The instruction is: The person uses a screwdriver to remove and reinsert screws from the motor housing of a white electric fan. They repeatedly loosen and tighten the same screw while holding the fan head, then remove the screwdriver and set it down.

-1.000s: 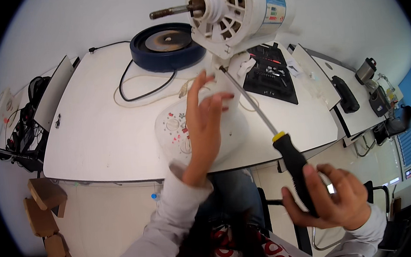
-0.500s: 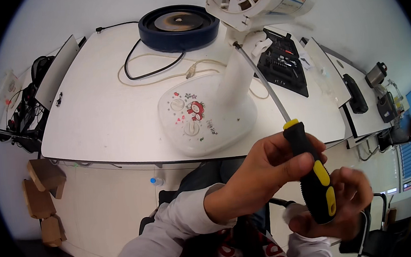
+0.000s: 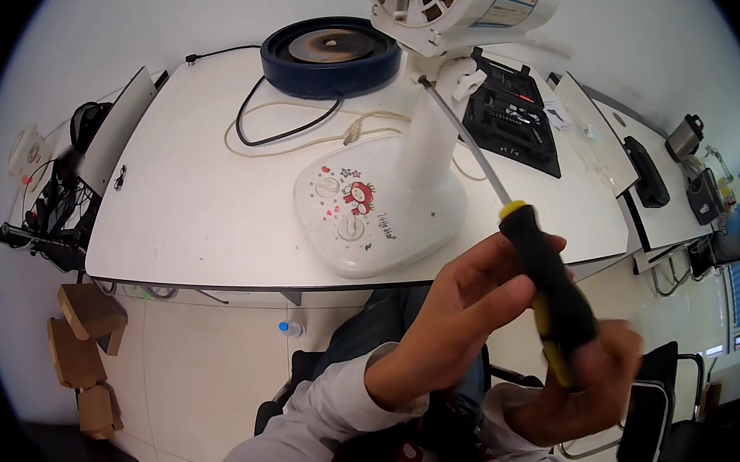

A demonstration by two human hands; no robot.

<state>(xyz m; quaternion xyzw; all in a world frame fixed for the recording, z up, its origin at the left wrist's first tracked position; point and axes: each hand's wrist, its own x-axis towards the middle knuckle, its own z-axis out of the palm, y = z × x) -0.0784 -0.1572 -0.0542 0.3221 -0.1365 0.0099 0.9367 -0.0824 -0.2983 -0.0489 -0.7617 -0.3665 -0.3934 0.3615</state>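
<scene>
A screwdriver [image 3: 550, 278] with a black and yellow handle slants up and away. Its tip meets the upper neck of a white electric fan [image 3: 432, 130], just below the motor housing. Around the front of the handle, my left hand [image 3: 459, 311] pinches with thumb and fingers. My right hand [image 3: 587, 388] grips the handle's rear end, partly smeared by motion. The fan stands upright without blades or front guard in view; its motor housing [image 3: 465, 2] runs to the top edge. Cartoon prints and two round knobs mark its base [image 3: 387, 221].
Behind the fan sits a dark blue round appliance [image 3: 331, 73] with a black cord. A pale cord with a plug [image 3: 353, 131] curls across the white table [image 3: 186, 211]. An open black tool case [image 3: 509, 124] lies to the right. Cardboard boxes [image 3: 79, 349] rest on the floor at left.
The screwdriver handle has turned, its yellow patches now facing lower left. My right hand, earlier with fingers spread beside the handle, has closed on its end. The view has shifted slightly.
</scene>
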